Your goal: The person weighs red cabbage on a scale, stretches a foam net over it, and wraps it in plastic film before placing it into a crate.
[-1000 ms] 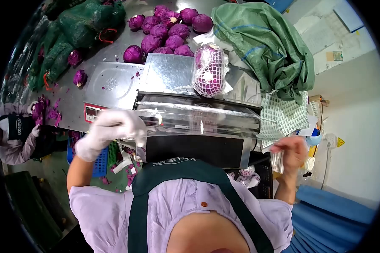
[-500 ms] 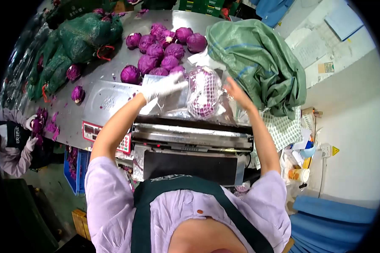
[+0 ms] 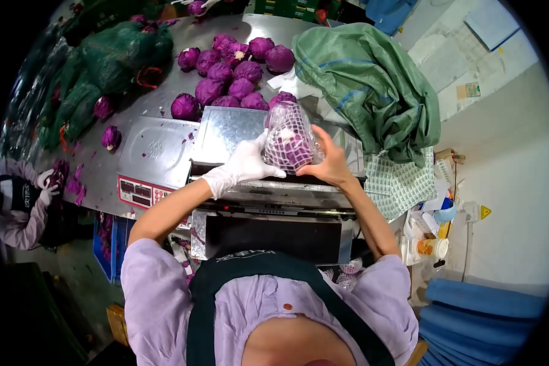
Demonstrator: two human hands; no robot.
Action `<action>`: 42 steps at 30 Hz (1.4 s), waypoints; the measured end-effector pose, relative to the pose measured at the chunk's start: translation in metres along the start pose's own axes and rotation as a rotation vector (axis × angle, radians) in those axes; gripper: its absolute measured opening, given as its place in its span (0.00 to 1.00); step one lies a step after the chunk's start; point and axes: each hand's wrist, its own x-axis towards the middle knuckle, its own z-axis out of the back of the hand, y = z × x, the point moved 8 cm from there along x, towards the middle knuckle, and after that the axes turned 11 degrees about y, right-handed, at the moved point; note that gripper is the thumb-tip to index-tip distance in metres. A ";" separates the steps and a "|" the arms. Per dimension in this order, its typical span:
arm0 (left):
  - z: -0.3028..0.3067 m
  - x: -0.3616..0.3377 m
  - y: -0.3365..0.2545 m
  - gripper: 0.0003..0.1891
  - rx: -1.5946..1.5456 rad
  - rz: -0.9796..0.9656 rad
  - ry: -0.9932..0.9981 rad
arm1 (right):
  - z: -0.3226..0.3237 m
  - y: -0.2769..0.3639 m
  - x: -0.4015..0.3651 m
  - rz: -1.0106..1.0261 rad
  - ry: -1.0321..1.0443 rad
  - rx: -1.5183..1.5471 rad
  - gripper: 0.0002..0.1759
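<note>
Your gloved left hand [image 3: 244, 163] and bare right hand [image 3: 332, 160] flank the netted bundle of red cabbage [image 3: 288, 140], their curved fingers gripping its opposite sides. The bundle lies at the far edge of the dark-fronted machine [image 3: 274, 238], just beside the metal plate [image 3: 232, 129] and near the loose cabbage heads [image 3: 208, 91]. For a sound hold, spread the fingers low around the bundle, press equally from both sides, and leave the clear film smooth, without bunching the net.

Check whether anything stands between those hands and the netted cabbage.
Nothing visible does, bar the white glove on the left hand; that hand and the bare right hand cup the netted cabbage from either side.
</note>
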 end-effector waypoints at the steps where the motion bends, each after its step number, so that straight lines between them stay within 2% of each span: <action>1: 0.004 -0.009 -0.007 0.53 -0.031 0.007 -0.008 | 0.003 0.009 -0.004 -0.080 0.029 0.085 0.58; 2: 0.010 -0.024 -0.027 0.55 -0.030 0.034 0.030 | 0.007 0.035 -0.010 -0.048 0.075 0.026 0.54; 3: 0.016 -0.037 -0.042 0.52 -0.002 0.026 0.006 | 0.010 0.039 -0.011 -0.048 0.073 0.029 0.54; 5: 0.034 -0.049 -0.061 0.44 -0.093 0.047 -0.016 | 0.022 0.044 -0.015 0.002 -0.058 0.281 0.51; 6: 0.044 -0.048 -0.069 0.41 -0.058 0.044 -0.053 | 0.028 0.052 -0.012 -0.050 -0.077 0.314 0.43; 7: 0.050 -0.040 -0.069 0.43 0.019 0.116 0.039 | 0.031 0.047 -0.001 -0.051 -0.077 0.315 0.43; 9: 0.072 -0.010 -0.058 0.47 -0.077 0.223 0.051 | 0.043 0.023 0.028 -0.136 -0.112 0.322 0.37; 11: 0.087 0.017 -0.056 0.45 -0.203 0.288 0.121 | 0.026 0.010 0.049 -0.531 0.228 0.736 0.38; 12: 0.089 0.035 -0.045 0.47 -0.290 0.284 0.143 | 0.025 -0.009 0.061 -0.594 0.209 0.661 0.41; 13: 0.084 0.056 -0.028 0.48 -0.378 0.276 0.161 | 0.024 -0.015 0.066 -0.716 0.303 0.585 0.42; 14: 0.075 0.074 -0.008 0.50 -0.440 0.283 0.182 | 0.018 -0.045 0.079 -0.695 0.306 0.541 0.42; 15: 0.071 0.097 0.017 0.50 -0.401 0.146 0.038 | 0.009 -0.074 0.089 -0.674 0.312 0.498 0.41; 16: 0.078 0.103 0.030 0.49 -0.230 0.321 0.081 | -0.001 -0.058 0.086 -0.745 0.384 0.691 0.41; 17: 0.085 0.105 0.044 0.48 -0.056 0.497 0.130 | -0.006 -0.076 0.091 -0.737 0.350 0.705 0.41; 18: 0.088 0.113 0.053 0.39 0.099 0.547 0.155 | -0.014 -0.104 0.092 -0.791 0.357 0.636 0.41; 20: 0.103 0.109 0.028 0.34 0.447 0.319 -0.068 | -0.016 -0.126 0.092 -0.853 0.369 0.566 0.41; 21: 0.107 0.102 0.013 0.30 0.592 0.236 -0.159 | 0.010 -0.117 0.097 -0.743 0.293 0.023 0.38; 22: 0.111 0.093 0.004 0.26 0.611 0.182 -0.197 | 0.030 -0.095 0.102 -0.595 0.208 -0.505 0.36; 23: 0.111 0.085 -0.006 0.29 0.710 0.113 -0.222 | 0.035 -0.082 0.092 -0.600 0.215 -0.499 0.36; 25: 0.093 0.053 -0.023 0.48 0.590 -0.044 -0.052 | 0.035 -0.020 0.073 -0.115 0.173 -0.238 0.46; 26: 0.071 0.042 -0.008 0.58 0.457 -0.056 0.112 | 0.026 -0.013 0.057 -0.118 0.175 -0.242 0.46; 27: 0.054 0.022 -0.011 0.60 0.485 -0.082 0.192 | 0.004 -0.008 0.041 -0.150 0.275 -0.312 0.53; 28: 0.041 0.010 -0.004 0.60 0.391 -0.087 0.180 | -0.017 -0.007 0.031 -0.184 0.370 -0.376 0.60; 29: 0.026 0.007 0.006 0.60 0.299 -0.091 0.169 | -0.036 -0.015 0.024 -0.225 0.435 -0.264 0.66; 30: 0.014 0.009 0.011 0.60 0.301 -0.099 0.171 | -0.044 -0.017 0.027 -0.192 0.330 -0.184 0.67; 31: 0.018 0.011 0.012 0.59 0.196 -0.145 0.032 | -0.051 -0.020 0.032 -0.152 0.219 -0.105 0.68; 32: 0.024 0.008 0.011 0.58 0.091 -0.189 -0.106 | -0.049 -0.011 0.036 -0.047 0.096 -0.152 0.67; 33: 0.021 0.004 0.011 0.58 0.103 -0.195 -0.112 | -0.050 -0.009 0.033 -0.037 0.086 -0.156 0.67; 35: 0.022 -0.010 0.001 0.54 0.081 -0.303 -0.197 | -0.045 -0.005 0.023 -0.065 0.045 -0.036 0.64; 36: 0.025 -0.026 -0.017 0.52 0.079 -0.319 -0.225 | -0.035 0.015 0.011 -0.016 -0.013 -0.117 0.59; 39: 0.019 -0.079 -0.065 0.49 0.133 -0.301 -0.130 | -0.027 0.071 -0.038 0.102 -0.066 -0.092 0.55; 41: 0.008 -0.112 -0.088 0.49 0.169 -0.320 -0.065 | -0.027 0.100 -0.072 0.037 -0.096 0.061 0.51; 42: 0.005 -0.126 -0.096 0.50 0.168 -0.311 -0.050 | -0.024 0.127 -0.084 0.017 -0.081 -0.077 0.48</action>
